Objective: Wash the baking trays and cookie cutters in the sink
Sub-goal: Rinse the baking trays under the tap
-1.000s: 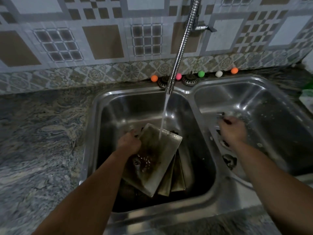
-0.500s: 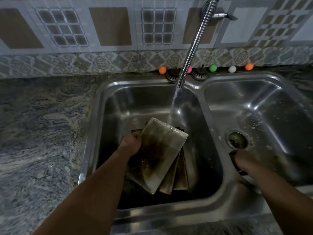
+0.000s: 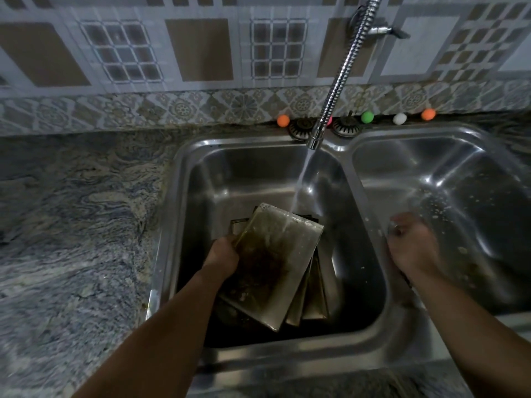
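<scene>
— Trays [image 3: 275, 265] are in the left basin of the sink [image 3: 370, 202], leaning in a stack; my left hand [image 3: 222, 254] grips the top one's left edge under the running tap [image 3: 316, 139].

— And the right?

— My right hand [image 3: 411, 248] has come back up from the right basin's drain to the divider. It's blurred; I cannot tell if it holds anything. I'd judge scrubbing comes next.
</scene>
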